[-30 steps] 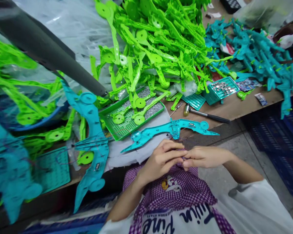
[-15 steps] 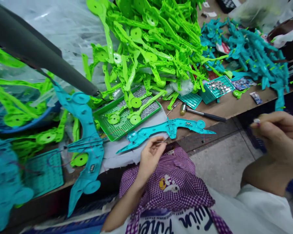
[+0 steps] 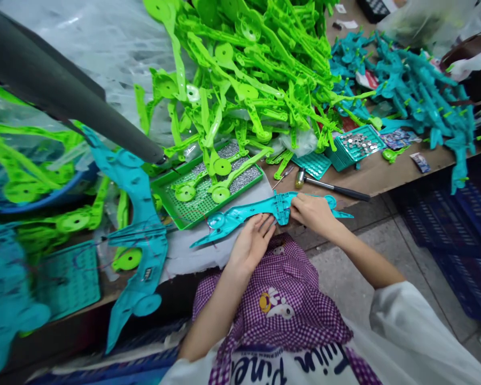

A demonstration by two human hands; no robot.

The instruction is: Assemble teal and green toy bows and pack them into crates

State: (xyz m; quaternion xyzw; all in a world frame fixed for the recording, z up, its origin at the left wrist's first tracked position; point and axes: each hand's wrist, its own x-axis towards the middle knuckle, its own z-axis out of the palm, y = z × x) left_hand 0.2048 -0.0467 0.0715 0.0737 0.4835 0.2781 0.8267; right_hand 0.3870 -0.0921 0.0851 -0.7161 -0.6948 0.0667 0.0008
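While the teal plastic part (image 3: 260, 211) lies flat at the bench (image 3: 380, 174) edge, both hands rest on it. Left hand (image 3: 251, 241) lies open-fingered; right hand (image 3: 312, 212) presses its middle, beside a hammer (image 3: 331, 186).

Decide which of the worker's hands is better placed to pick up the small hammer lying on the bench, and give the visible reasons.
Probably the right hand. It rests on the teal part near its middle, close below the hammer, with a clear path. The left hand lies flat farther from it, at the part's near edge.
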